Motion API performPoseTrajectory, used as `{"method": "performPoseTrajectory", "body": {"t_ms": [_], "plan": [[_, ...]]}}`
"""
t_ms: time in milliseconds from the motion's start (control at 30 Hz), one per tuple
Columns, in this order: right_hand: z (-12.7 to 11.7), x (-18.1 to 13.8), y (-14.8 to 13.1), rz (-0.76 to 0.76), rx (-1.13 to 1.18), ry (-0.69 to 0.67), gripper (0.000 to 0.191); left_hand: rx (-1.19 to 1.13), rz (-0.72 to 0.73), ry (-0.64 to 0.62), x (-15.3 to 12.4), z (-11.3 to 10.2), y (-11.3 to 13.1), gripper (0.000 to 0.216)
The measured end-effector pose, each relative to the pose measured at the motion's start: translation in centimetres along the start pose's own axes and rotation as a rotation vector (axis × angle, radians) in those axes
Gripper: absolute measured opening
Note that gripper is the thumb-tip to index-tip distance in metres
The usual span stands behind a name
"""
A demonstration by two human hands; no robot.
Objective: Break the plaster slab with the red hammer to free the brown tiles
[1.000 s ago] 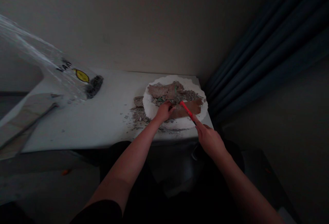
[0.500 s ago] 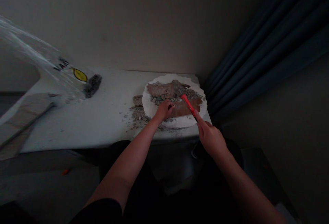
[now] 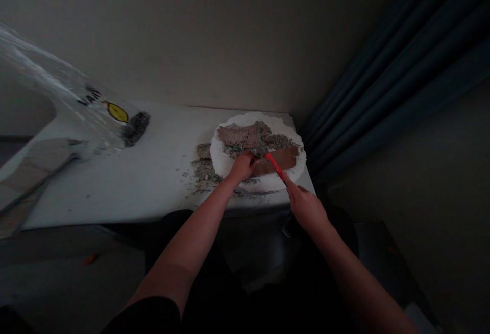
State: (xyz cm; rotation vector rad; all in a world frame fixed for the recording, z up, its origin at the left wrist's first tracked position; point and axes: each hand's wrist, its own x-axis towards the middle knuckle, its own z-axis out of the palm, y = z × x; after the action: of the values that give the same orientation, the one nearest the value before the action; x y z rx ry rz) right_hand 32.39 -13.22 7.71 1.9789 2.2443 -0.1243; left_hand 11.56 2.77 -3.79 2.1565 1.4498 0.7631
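A round white slab [image 3: 294, 168] lies at the right end of a white table [image 3: 153, 181]. Brown and grey broken pieces [image 3: 239, 135] and a flat brown piece [image 3: 285, 159] lie on top of it. My left hand [image 3: 241, 166] rests closed on the pieces near the slab's front left, and I cannot make out what its fingers pinch. My right hand [image 3: 304, 206] grips a red-handled tool [image 3: 274, 167] whose far end touches the rubble beside my left fingers.
Grey crumbs [image 3: 202, 170] are scattered on the table left of the slab. A clear plastic bag [image 3: 76, 104] with a yellow label and dark contents lies at the left. A dark curtain [image 3: 386, 84] hangs at the right. A plain wall stands behind.
The red tool's tip has swung from the back of the slab toward the front, close to my left fingers. My left hand stays in place.
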Motion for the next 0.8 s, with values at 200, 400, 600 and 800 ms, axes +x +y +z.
{"method": "performPoseTrajectory", "body": {"t_ms": [200, 400, 600, 800], "plan": [[-1.4, -0.2, 0.6, 0.022, 0.055, 0.075, 0.063, -0.044, 0.019, 0.013, -0.1, 0.0, -0.1, 0.014], [0.7, -0.3, 0.0, 0.015, 0.046, -0.004, 0.063, -0.095, 0.021, 0.067, -0.2, -0.9, -0.1, 0.039], [1.5, -0.4, 0.2, 0.021, 0.093, 0.028, 0.063, -0.1, 0.043, 0.025, -0.8, -2.1, 0.2, 0.065], [1.9, -0.2, -0.1, 0.007, 0.039, -0.042, 0.065, -0.062, 0.027, 0.071, -1.3, -3.7, -0.4, 0.054]]}}
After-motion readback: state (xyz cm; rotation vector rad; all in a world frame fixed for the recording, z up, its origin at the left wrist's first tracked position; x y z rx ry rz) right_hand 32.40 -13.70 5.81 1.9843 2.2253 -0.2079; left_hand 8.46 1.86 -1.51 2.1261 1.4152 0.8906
